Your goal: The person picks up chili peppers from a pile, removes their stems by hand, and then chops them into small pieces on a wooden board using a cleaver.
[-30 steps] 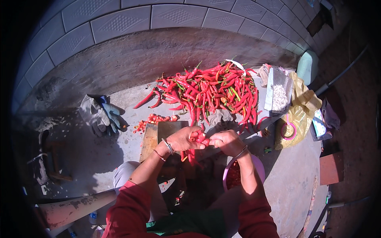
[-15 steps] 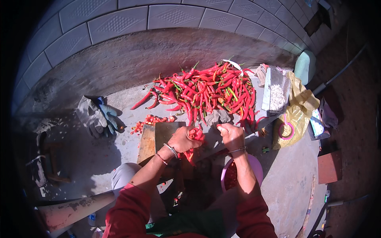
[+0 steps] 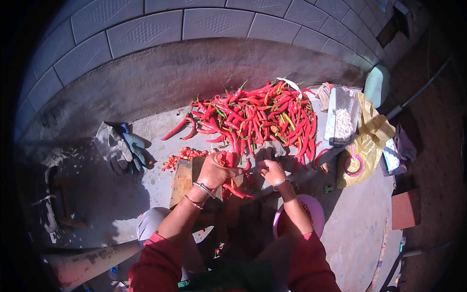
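My left hand (image 3: 213, 171) is closed around a bunch of red chili peppers (image 3: 236, 190), whose ends stick out below and above the fingers. It is over a wooden block (image 3: 181, 181) with a dark top. Just to its right, my right hand (image 3: 272, 172) has its fingers curled together beside the bunch; what they hold, if anything, is too small to make out. Beyond both hands lies a big heap of whole red chili peppers (image 3: 253, 117), with a dark grey cloth (image 3: 273, 149) at its near edge. Cut red pepper pieces (image 3: 185, 155) are scattered behind the block.
Below my right forearm stands a pink bucket (image 3: 317, 214) with red pieces inside. Work gloves (image 3: 113, 146) lie at left. At right are a tray of white bits (image 3: 343, 121), a yellow sack (image 3: 369, 151), a pink ring (image 3: 361, 166) and a reddish-brown block (image 3: 405, 209). A tiled wall (image 3: 146, 31) closes the back.
My right hand has shifted a little left and down, nearer the pepper bunch. The left hand has moved slightly left, its thumb now stretched toward the right hand. The view has tilted slightly.
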The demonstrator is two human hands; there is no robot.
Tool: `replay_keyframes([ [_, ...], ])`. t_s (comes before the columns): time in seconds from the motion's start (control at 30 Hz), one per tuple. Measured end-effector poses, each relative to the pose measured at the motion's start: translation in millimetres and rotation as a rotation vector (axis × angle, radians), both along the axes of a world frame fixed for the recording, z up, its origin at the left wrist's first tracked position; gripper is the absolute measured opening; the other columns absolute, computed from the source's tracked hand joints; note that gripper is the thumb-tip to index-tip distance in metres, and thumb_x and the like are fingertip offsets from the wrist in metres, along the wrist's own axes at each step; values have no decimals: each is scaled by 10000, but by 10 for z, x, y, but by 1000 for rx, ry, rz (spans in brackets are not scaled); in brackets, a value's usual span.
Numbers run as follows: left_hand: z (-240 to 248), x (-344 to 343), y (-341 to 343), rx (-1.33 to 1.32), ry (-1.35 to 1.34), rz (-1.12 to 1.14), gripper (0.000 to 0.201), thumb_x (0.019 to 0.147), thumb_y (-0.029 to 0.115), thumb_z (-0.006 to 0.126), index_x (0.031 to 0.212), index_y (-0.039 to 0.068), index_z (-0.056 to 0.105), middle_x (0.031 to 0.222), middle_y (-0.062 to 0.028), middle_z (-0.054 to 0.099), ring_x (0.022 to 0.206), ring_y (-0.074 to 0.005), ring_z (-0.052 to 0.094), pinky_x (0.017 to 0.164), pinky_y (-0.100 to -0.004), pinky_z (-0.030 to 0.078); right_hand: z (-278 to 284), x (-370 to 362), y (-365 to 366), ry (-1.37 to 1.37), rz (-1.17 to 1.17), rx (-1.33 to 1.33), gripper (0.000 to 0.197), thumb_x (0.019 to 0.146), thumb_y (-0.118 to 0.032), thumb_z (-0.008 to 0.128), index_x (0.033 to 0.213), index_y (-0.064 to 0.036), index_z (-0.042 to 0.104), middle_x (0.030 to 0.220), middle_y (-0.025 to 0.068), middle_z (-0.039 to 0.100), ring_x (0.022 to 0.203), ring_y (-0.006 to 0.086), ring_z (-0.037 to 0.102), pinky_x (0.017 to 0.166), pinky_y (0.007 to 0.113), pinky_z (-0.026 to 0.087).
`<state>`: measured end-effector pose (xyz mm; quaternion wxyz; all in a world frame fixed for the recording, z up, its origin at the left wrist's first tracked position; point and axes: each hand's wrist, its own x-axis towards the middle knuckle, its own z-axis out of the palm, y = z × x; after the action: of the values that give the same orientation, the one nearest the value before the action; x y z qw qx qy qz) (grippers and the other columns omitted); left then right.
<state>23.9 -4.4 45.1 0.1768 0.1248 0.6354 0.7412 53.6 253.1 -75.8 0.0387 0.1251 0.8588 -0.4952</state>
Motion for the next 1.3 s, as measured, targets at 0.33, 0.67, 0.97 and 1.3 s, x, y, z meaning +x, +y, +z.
replay_keyframes([
  [0.33,-150,-97,37,100,-128,-11,189,674,-58,712,790,40,598,749,7,598,667,-94,556,608,-250,469,-240,-503,-336,276,-250,625,271,702,-161,657,934,-24,625,854,200,627,823,376,593,735,425,477],
  [0.67,-29,-226,36,86,-162,50,182,694,-34,710,828,25,602,727,-4,599,624,-99,558,552,-247,455,1199,-271,-1,290,-160,34,130,782,-97,648,838,20,645,736,57,642,672,86,578,632,246,460],
  [0.97,-229,-226,153,121,-193,68,279,687,-50,719,939,3,614,796,-21,626,684,-120,592,606,-268,489,2129,275,-227,194,77,-180,45,811,-27,580,832,5,603,677,-18,548,588,13,449,517,184,341],
  [1.3,-84,-196,98,640,-545,21,178,772,-20,636,943,1,591,834,-87,631,728,-195,613,688,-304,497,2095,343,-97,176,215,-273,61,798,-20,562,842,-3,601,650,-21,533,561,32,451,505,197,355],
])
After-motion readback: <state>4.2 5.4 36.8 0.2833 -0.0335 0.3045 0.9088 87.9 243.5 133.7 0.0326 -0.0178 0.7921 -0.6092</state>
